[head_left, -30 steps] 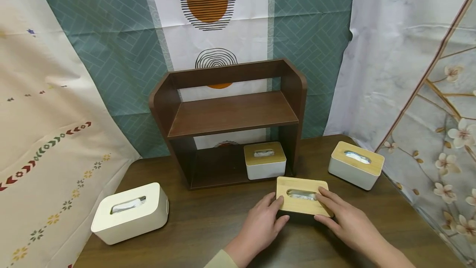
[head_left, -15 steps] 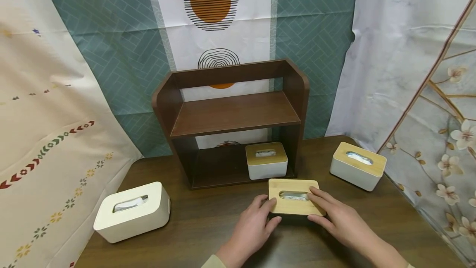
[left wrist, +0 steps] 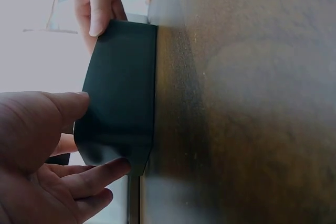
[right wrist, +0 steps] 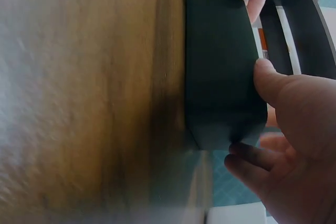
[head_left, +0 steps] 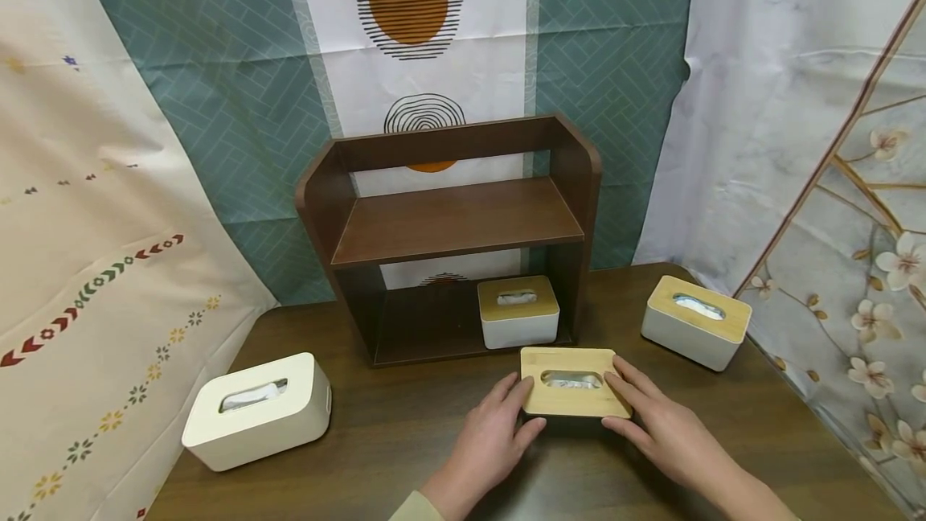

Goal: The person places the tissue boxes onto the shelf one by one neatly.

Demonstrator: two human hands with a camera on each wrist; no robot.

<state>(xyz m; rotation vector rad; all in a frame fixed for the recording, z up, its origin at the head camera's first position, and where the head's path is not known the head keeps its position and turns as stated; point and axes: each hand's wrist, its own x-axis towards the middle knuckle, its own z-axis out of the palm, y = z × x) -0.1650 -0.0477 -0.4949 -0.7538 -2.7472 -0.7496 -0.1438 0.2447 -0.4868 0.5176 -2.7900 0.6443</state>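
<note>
At far left, shows a cream tissue box (head_left: 249,422) set aslant on the bench (head_left: 376,465), well apart from the work. Further right, shows a brown shelf (head_left: 456,219), bearing a white shelf tissue box (head_left: 518,332) at the right of its lower level. Just in front, pinches the left end of the black-sided tissue box (head_left: 575,403) in the left grip (head_left: 481,442), thumb at the near edge, fingers bent round the side. Appears flat on the bench, lid level. Seems to be at the step of steadying or squaring up. Probably calls next for even pressure if shifting or lifting, or for a clean release if leaving it here. Pinches the right end likewise in the right grip (head_left: 667,434); cannot tell how firmly. At far right, shows a wood-topped tissue box (head_left: 687,342), slanted, touching neither grip.
</note>
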